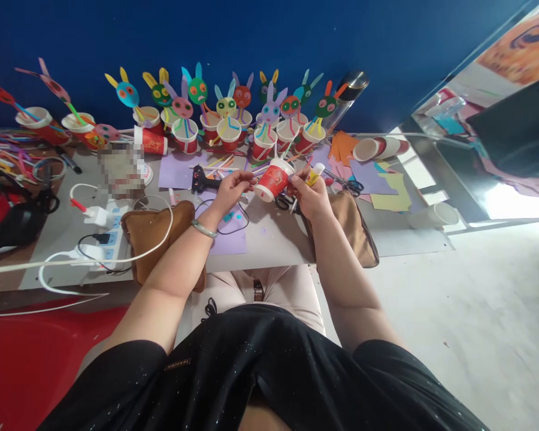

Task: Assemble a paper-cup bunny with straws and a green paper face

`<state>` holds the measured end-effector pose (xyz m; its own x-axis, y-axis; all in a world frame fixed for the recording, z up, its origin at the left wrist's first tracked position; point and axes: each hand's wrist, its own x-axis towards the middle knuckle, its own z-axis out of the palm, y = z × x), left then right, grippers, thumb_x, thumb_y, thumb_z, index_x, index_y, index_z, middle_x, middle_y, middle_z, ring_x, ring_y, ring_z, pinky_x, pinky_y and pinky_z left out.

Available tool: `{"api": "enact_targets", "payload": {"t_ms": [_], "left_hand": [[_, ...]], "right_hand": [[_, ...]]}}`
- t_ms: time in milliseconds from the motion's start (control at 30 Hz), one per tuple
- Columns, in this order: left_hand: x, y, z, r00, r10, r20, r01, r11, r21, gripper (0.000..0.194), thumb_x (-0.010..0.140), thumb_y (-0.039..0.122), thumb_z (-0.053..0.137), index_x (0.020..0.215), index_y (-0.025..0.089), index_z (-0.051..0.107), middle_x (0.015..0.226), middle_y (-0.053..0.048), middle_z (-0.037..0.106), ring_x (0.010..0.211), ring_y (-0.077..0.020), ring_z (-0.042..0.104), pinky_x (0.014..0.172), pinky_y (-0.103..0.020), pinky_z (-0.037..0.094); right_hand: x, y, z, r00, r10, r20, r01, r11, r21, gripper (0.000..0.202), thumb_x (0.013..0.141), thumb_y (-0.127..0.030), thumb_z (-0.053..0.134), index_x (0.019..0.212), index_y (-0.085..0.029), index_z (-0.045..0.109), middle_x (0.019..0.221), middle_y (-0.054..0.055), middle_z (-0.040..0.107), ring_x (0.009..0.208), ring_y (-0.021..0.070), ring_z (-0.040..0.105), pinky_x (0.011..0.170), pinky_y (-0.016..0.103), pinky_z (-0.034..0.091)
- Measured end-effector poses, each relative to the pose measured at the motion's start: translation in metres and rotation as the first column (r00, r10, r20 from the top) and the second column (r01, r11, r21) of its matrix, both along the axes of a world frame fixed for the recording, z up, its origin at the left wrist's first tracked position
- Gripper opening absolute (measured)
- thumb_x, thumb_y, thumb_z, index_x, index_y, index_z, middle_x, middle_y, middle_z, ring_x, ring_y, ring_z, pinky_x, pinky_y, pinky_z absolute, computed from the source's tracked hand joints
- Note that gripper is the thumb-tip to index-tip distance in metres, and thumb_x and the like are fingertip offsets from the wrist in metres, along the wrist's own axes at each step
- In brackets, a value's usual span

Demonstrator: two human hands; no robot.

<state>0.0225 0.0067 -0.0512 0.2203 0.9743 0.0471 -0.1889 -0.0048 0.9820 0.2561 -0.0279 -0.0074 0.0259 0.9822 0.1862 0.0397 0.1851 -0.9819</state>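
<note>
I am holding a red paper cup (275, 181) tilted above the tabletop (278, 242), its rim leaning away up to the right. My right hand (312, 193) is pinching it near the rim, and a yellow-and-white tube (315, 174) is sticking up at those fingers. My left hand (235, 190) is bringing its gathered fingertips to the side near the base; I cannot tell whether they are pinching it. Beyond the cup, paper rabbits (227, 109) are standing in other cups along the blue wall (269, 36). A black glue gun (202, 181) is lying near my left hand, scissors (354, 188) are lying beyond my right, and brown cushions (159, 233) are sitting beneath my forearms
</note>
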Motion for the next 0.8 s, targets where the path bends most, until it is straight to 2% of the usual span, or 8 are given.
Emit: {"api": "enact_targets", "payload": {"t_ms": [100, 233, 367, 467, 533, 633, 733, 800], "left_hand": [[0.002, -0.002, 0.002, 1.000, -0.015, 0.015, 0.016, 0.999, -0.052, 0.032, 0.088, 0.044, 0.079, 0.105, 0.019, 0.069, 0.100, -0.007, 0.080, 0.085, -0.0172, 0.075, 0.085, -0.034, 0.061], [0.005, -0.004, -0.001, 0.995, -0.085, 0.058, 0.084, 0.996, 0.015, 0.067, 0.070, 0.064, 0.094, 0.112, 0.020, 0.068, 0.110, -0.008, 0.078, 0.101, -0.0216, 0.075, 0.093, -0.035, 0.057], [0.003, -0.004, -0.005, 0.995, -0.094, -0.041, 0.099, 0.987, 0.126, 0.091, 0.054, 0.062, 0.103, 0.128, 0.022, 0.066, 0.134, -0.013, 0.073, 0.124, -0.0295, 0.068, 0.107, -0.043, 0.050], [0.001, -0.002, -0.008, 0.993, -0.045, -0.109, 0.063, 0.984, 0.169, 0.102, 0.048, 0.058, 0.105, 0.135, 0.025, 0.064, 0.145, -0.015, 0.068, 0.128, -0.0314, 0.065, 0.109, -0.046, 0.050], [0.001, 0.000, -0.010, 0.993, -0.018, -0.120, 0.039, 0.983, 0.181, 0.102, 0.047, 0.055, 0.105, 0.135, 0.024, 0.064, 0.143, -0.014, 0.069, 0.125, -0.0312, 0.067, 0.107, -0.046, 0.051], [0.003, 0.002, -0.012, 0.994, -0.007, -0.105, 0.031, 0.973, 0.228, 0.094, 0.048, 0.052, 0.104, 0.128, 0.021, 0.066, 0.130, -0.012, 0.073, 0.117, -0.0300, 0.070, 0.105, -0.046, 0.053], [0.005, 0.001, -0.012, 0.997, -0.021, -0.080, 0.040, 0.966, 0.254, 0.086, 0.049, 0.049, 0.103, 0.122, 0.020, 0.068, 0.116, -0.008, 0.075, 0.105, -0.0260, 0.072, 0.100, -0.042, 0.056], [0.006, 0.000, -0.011, 0.997, -0.016, -0.073, 0.034, 0.969, 0.243, 0.082, 0.050, 0.051, 0.103, 0.117, 0.020, 0.069, 0.108, -0.006, 0.075, 0.099, -0.0232, 0.072, 0.096, -0.040, 0.057]], "right_hand": [[-0.004, -0.005, 0.005, 0.987, 0.011, 0.161, -0.017, 0.999, 0.035, 0.047, 0.081, -0.066, 0.082, 0.085, -0.026, 0.056, 0.066, -0.005, 0.054, 0.060, 0.0133, 0.052, 0.061, 0.031, 0.046], [-0.013, -0.011, 0.010, 0.931, -0.019, 0.365, -0.031, 0.991, 0.131, 0.029, 0.091, -0.050, 0.074, 0.088, -0.026, 0.057, 0.071, -0.004, 0.057, 0.065, 0.0154, 0.053, 0.066, 0.034, 0.047], [-0.021, -0.017, 0.013, 0.857, -0.085, 0.509, -0.093, 0.945, 0.314, 0.010, 0.092, -0.032, 0.065, 0.093, -0.026, 0.057, 0.089, 0.002, 0.065, 0.081, 0.0208, 0.060, 0.080, 0.039, 0.052], [-0.028, -0.024, 0.018, 0.762, -0.083, 0.643, -0.184, 0.923, 0.338, 0.012, 0.084, -0.020, 0.060, 0.095, -0.025, 0.057, 0.100, 0.007, 0.068, 0.091, 0.0249, 0.063, 0.085, 0.040, 0.052], [-0.033, -0.029, 0.021, 0.704, -0.053, 0.708, -0.218, 0.933, 0.287, 0.017, 0.083, -0.016, 0.057, 0.097, -0.024, 0.058, 0.105, 0.009, 0.069, 0.095, 0.0261, 0.064, 0.086, 0.039, 0.051], [-0.038, -0.036, 0.025, 0.669, 0.004, 0.743, -0.249, 0.943, 0.220, 0.019, 0.084, -0.015, 0.054, 0.100, -0.025, 0.058, 0.109, 0.011, 0.072, 0.101, 0.0275, 0.066, 0.091, 0.040, 0.052], [-0.042, -0.041, 0.029, 0.680, 0.037, 0.732, -0.266, 0.943, 0.199, 0.018, 0.086, -0.018, 0.055, 0.102, -0.025, 0.060, 0.116, 0.013, 0.074, 0.107, 0.0295, 0.068, 0.096, 0.043, 0.054], [-0.044, -0.043, 0.030, 0.716, 0.032, 0.697, -0.252, 0.943, 0.216, 0.013, 0.089, -0.024, 0.058, 0.102, -0.025, 0.062, 0.123, 0.013, 0.075, 0.113, 0.0312, 0.069, 0.101, 0.046, 0.054]]}}
